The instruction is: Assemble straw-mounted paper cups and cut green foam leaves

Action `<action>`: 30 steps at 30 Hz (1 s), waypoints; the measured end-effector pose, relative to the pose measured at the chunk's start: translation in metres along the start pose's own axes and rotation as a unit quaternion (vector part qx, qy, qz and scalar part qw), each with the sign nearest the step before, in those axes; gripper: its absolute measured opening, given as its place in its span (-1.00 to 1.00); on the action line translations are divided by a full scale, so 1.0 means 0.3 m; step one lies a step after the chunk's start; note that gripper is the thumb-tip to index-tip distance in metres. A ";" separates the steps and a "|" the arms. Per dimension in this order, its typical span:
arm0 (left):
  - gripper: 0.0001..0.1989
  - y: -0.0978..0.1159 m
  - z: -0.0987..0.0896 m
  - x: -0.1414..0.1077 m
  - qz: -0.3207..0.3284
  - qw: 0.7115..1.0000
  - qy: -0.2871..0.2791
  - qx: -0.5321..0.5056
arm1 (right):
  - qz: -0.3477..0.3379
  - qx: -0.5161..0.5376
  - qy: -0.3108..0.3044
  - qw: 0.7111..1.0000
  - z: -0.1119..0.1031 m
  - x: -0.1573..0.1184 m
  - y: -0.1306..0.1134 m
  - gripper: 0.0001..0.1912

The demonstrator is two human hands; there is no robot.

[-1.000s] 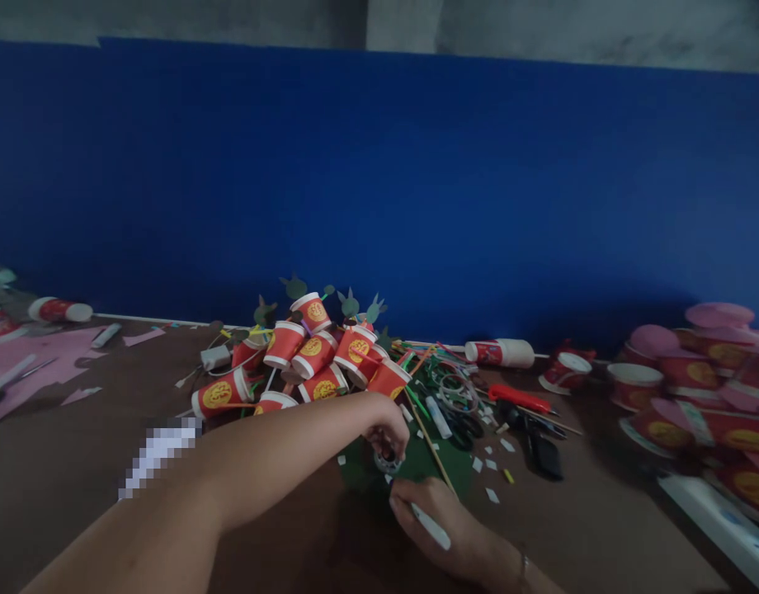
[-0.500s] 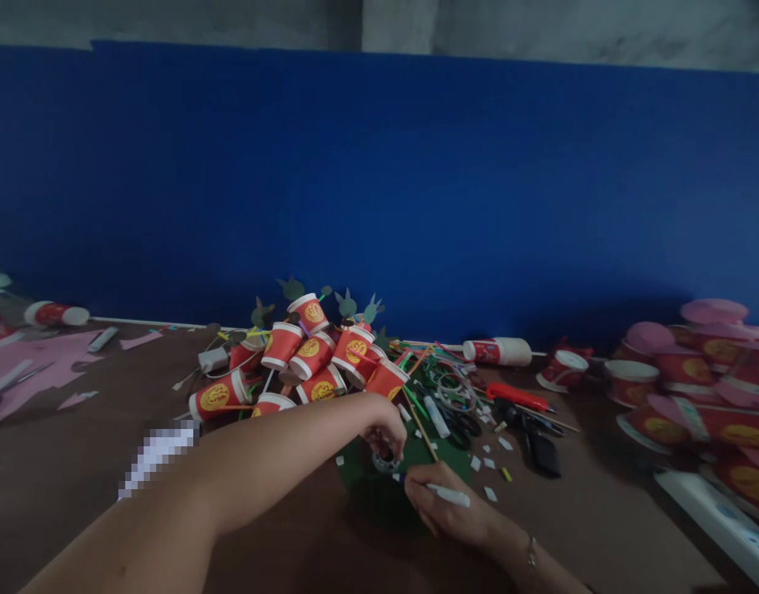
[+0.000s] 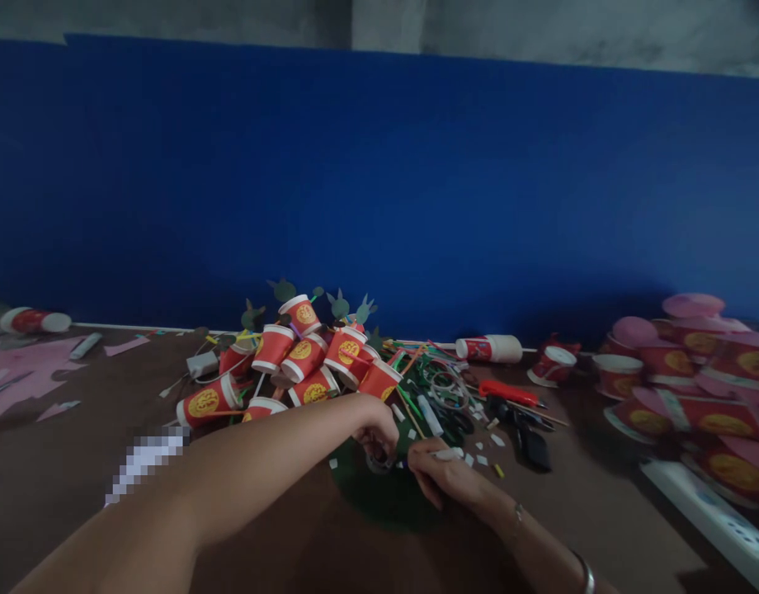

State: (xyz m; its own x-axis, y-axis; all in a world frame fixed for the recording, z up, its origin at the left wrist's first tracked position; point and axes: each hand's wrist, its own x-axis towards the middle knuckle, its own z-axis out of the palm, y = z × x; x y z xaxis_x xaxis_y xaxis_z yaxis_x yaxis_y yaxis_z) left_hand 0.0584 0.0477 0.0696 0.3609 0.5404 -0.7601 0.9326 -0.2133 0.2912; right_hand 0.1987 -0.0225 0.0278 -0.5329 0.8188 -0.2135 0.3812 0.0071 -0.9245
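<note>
My left hand (image 3: 379, 429) reaches across from the left with its fingers bent down onto a small round ring (image 3: 379, 467), which looks like a roll of tape. Beneath it lies a dark green sheet of paper (image 3: 385, 507). Closed around a white marker pen (image 3: 449, 454), my right hand (image 3: 435, 472) is just right of the ring. The pen's tip points left toward the ring's edge; whether it touches the paper I cannot tell. Right behind my left forearm is a heap of red paper cups (image 3: 305, 359) with straws and green cut-out paper shapes.
Straws, black scissors (image 3: 459, 422), a red utility knife (image 3: 508, 393) and paper scraps (image 3: 497, 440) lie beyond my right hand. Red cups with pink paper (image 3: 670, 363) are piled at right, near a white power strip (image 3: 707, 511). Pink paper (image 3: 30, 363) lies left. A blue wall (image 3: 379, 181) stands behind.
My right hand and the pen have moved a little away from me along the ring's right side. My left hand stays on the ring. The whole view has shifted slightly.
</note>
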 end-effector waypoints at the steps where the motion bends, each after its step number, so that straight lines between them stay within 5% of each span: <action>1: -0.84 0.000 -0.002 -0.001 -0.011 1.000 -0.014 -0.004 | -0.002 0.005 -0.005 1.000 -0.004 0.004 -0.005 -0.65; 7: -0.80 -0.004 -0.009 -0.004 -0.058 0.995 -0.073 -0.032 | 0.002 0.038 -0.024 0.999 -0.021 0.036 -0.031 -0.70; 24: -0.73 0.005 0.002 -0.035 -0.063 0.995 -0.071 0.006 | 0.006 0.095 -0.033 0.995 -0.058 0.146 -0.023 -0.79; 30: -0.84 -0.024 0.017 -0.020 -0.018 1.000 0.011 -0.020 | -0.052 0.068 0.042 0.995 -0.071 0.104 -0.035 -0.71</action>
State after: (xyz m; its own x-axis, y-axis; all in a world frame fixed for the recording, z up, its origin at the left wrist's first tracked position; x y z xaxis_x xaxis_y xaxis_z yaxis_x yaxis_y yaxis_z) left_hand 0.0494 0.0418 0.0689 0.3259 0.5652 -0.7579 0.9446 -0.1610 0.2861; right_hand 0.1942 0.0151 0.0375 -0.4974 0.8626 -0.0925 0.2187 0.0215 -0.9756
